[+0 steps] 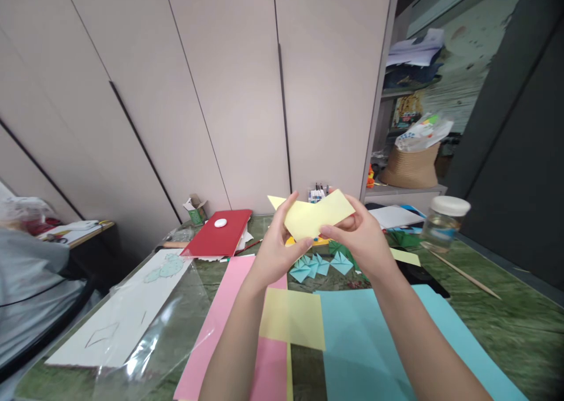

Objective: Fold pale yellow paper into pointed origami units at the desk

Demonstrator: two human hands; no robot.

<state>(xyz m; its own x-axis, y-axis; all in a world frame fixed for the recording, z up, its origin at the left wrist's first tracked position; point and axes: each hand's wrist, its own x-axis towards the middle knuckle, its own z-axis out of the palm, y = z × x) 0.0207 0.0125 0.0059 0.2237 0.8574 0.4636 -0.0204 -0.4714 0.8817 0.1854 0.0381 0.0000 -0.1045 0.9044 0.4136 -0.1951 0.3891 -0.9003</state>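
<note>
A piece of pale yellow folded paper is held up above the table between my two hands. My left hand pinches its left part, thumb in front. My right hand grips the right part the same way, with the thumb on the near face and the fingers behind. One pointed corner sticks out to the left past my left hand. Beneath my hands lie several small light-blue folded paper pieces. Nearer to me a flat yellow sheet rests over pink paper and beside large light-blue sheets.
At the left are a white sheet with drawings and a clear plastic sleeve. A red folder lies farther back. To the right stand a lidded jar and a thin wooden stick. Cabinet doors rise behind the table.
</note>
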